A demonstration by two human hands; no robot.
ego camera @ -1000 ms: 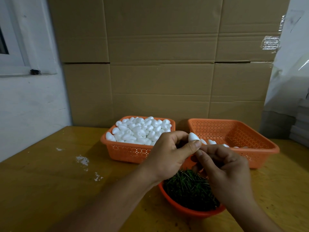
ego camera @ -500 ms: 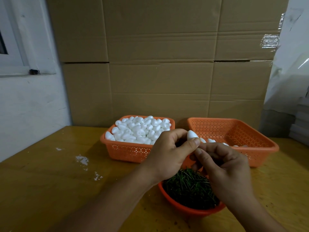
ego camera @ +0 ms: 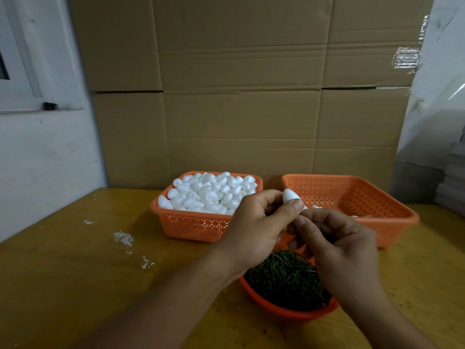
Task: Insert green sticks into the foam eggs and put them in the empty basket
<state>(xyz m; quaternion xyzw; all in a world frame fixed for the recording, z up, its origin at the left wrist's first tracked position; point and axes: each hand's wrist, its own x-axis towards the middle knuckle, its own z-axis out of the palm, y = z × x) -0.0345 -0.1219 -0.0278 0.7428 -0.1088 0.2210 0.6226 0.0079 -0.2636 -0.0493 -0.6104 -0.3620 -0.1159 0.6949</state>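
My left hand (ego camera: 254, 227) grips a white foam egg (ego camera: 289, 195) between thumb and fingers, its tip sticking up. My right hand (ego camera: 344, 248) is curled right beside it, fingertips meeting the left thumb under the egg; whatever it pinches is hidden. Both hands hover over an orange bowl (ego camera: 281, 309) full of green sticks (ego camera: 284, 280). Behind on the left stands an orange basket (ego camera: 191, 226) heaped with foam eggs (ego camera: 208, 192). The right orange basket (ego camera: 364, 197) holds a few eggs low at its near side, mostly hidden.
A yellow wooden table (ego camera: 75, 273) carries white foam crumbs (ego camera: 123, 239) on its left part. A wall of cardboard boxes (ego camera: 239, 96) stands right behind the baskets. A white wall (ego camera: 37, 172) is at the left, and stacked pale items (ego camera: 453, 182) sit at the right edge.
Both hands stayed together over the stick bowl, shifting only slightly. The egg remains in the left hand.
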